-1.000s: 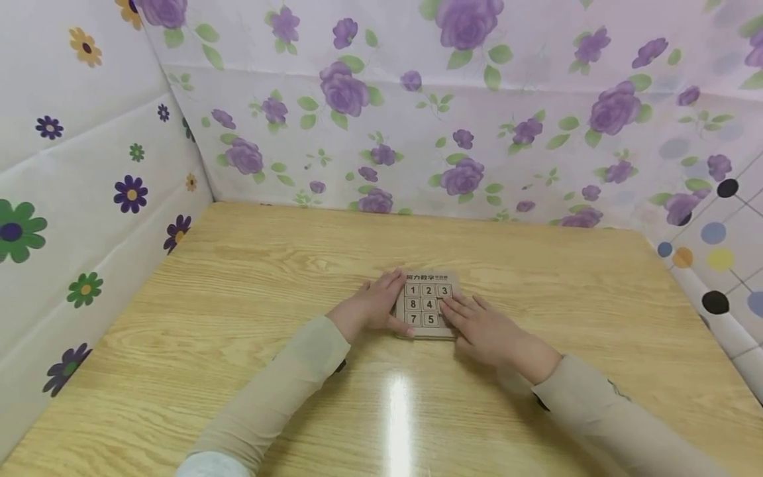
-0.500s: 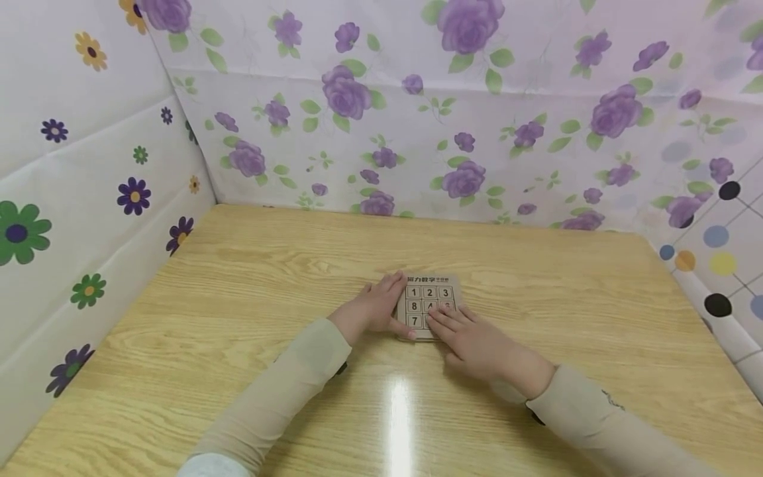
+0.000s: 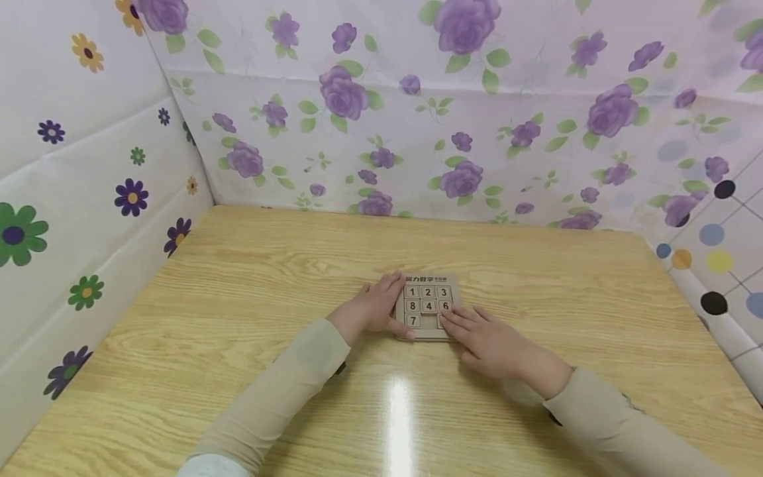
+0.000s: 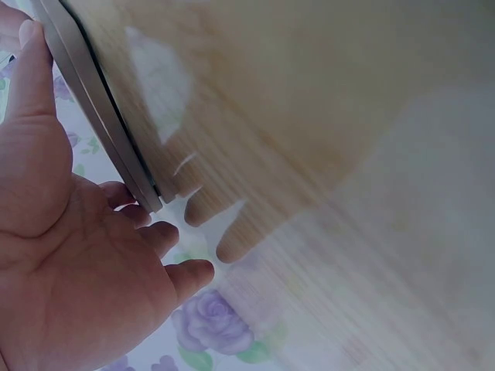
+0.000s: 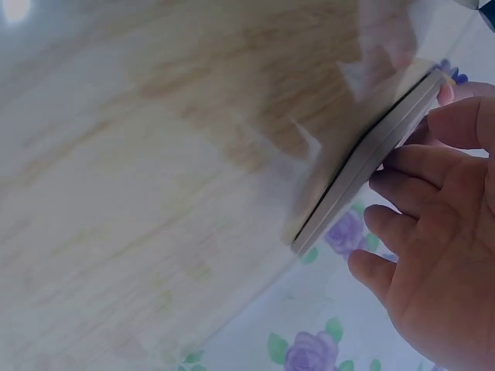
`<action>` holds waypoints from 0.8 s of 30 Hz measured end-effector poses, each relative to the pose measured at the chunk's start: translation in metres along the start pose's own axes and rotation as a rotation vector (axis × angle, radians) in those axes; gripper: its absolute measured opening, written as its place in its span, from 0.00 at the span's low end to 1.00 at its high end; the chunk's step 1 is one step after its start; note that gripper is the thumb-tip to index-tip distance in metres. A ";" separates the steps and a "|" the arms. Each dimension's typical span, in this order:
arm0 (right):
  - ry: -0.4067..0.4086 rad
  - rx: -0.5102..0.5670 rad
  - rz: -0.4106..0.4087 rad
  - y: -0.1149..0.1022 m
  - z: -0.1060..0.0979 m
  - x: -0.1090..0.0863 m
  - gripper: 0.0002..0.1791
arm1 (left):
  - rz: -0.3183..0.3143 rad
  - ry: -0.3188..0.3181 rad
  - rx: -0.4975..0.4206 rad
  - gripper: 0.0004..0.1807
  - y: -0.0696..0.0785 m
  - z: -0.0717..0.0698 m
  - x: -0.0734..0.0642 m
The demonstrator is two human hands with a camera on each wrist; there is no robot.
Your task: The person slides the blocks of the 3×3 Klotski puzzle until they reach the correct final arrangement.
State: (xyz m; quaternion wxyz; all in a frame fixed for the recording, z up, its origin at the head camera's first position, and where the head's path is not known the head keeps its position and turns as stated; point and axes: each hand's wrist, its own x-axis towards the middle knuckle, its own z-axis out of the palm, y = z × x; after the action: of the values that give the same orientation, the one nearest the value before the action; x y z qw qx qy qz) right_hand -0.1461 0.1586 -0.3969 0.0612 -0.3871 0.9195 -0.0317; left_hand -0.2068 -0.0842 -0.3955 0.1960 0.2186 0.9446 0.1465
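Note:
A flat number slide puzzle (image 3: 429, 335) lies on the wooden table, its frame grey-beige. Tiles 1, 2, 3 form the top row and 8, 4, 6 the middle one. Below them sits 7, then a gap in the bottom middle; fingertips partly cover the bottom right tile (image 3: 440, 322). My left hand (image 3: 374, 307) holds the frame at its left side, thumb on the near corner and fingers along the edge. With fairly straight fingers, my right hand (image 3: 497, 341) presses on the tiles at the right side. Both wrist views show the puzzle edge-on.
The wooden table (image 3: 268, 278) is glossy and reflects a light near its front. Flower-printed sheets (image 3: 381, 119) stand behind it and on the left. A dotted, checked sheet (image 3: 721, 258) borders the right side.
My right fingers went left over the bottom middle, then back right. The 6 now shows at middle right, and the gap is in the bottom middle, where 5 was. My left hand stayed put.

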 end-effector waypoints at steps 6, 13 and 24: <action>0.014 -0.008 -0.001 -0.001 -0.003 -0.002 0.31 | 0.009 0.004 0.003 0.64 0.000 -0.002 0.000; -0.002 0.014 -0.049 -0.015 -0.003 0.017 0.31 | 0.006 0.003 0.018 0.64 0.000 -0.002 0.000; -0.042 0.034 -0.061 -0.018 0.000 0.027 0.31 | 0.015 0.010 0.025 0.64 -0.001 0.001 0.000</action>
State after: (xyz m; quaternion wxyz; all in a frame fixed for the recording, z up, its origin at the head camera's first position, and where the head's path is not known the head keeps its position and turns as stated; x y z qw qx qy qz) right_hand -0.1522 0.1271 -0.3978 0.0861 -0.4143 0.9051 -0.0411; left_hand -0.2066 -0.0846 -0.3967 0.1873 0.2273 0.9458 0.1371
